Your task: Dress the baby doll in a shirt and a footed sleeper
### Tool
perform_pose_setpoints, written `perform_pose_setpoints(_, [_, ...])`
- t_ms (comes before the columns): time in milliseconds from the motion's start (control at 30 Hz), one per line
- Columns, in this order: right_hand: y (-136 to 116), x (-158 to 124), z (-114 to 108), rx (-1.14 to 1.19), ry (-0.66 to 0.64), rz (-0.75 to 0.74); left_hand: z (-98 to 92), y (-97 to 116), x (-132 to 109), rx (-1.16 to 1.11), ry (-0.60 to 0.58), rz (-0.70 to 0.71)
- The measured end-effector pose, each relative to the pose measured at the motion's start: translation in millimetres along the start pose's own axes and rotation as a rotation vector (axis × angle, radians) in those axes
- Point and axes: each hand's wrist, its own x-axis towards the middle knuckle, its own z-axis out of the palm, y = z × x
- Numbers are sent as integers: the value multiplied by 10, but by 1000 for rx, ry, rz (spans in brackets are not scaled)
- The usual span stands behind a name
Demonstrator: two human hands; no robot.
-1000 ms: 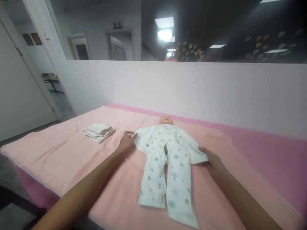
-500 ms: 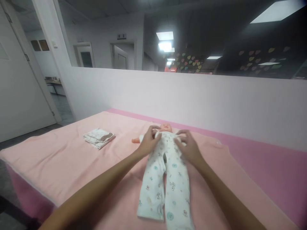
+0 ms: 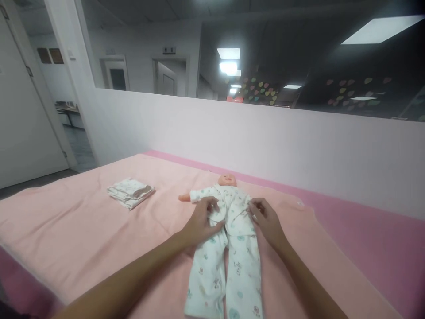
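Note:
A baby doll (image 3: 227,179) lies on its back on the pink blanket (image 3: 83,230), dressed in a white patterned romper (image 3: 229,257) whose legs stretch toward me. My left hand (image 3: 202,221) rests on the romper at the doll's waist, fingers curled into the fabric on the left flap. My right hand (image 3: 267,220) presses the right side of the romper, fingers bent and pinching the cloth. The doll's bare arm (image 3: 183,197) sticks out to the left.
A folded white cloth (image 3: 130,192) lies on the blanket to the left of the doll. A low pink wall (image 3: 299,137) runs behind the bed, with glass above it. A doorway (image 3: 66,119) opens at the far left.
Both hands moved from the romper's outspread sleeves to the doll's chest, then down to its waist. The romper's flaps are now folded over the doll's body.

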Motion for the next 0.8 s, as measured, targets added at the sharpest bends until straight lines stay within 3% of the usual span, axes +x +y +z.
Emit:
perform_pose_setpoints(200, [-7,-112,77,-183,-38,-27,-72,99,31,147,-46,28])
perform_pose_setpoints(400, [-333,-30,276,-425,-55,-144,-360,32,133,309,-234,205])
perform_pose_setpoints(500, [-472,13,471,-571,-131,-98,-555,-56,179,320,-355,214])
perform_pose_setpoints(600, [-498,11,643,-698,-170,-37,-679,-160,198,347,-387,192])
perform_pose_setpoints(700, [-458,2,697,-700,-155,8,-695,-260,196,348,-410,178])
perform_pose_setpoints(800, [-437,35,611,-602,-142,85,-635,-306,187,328,-433,243])
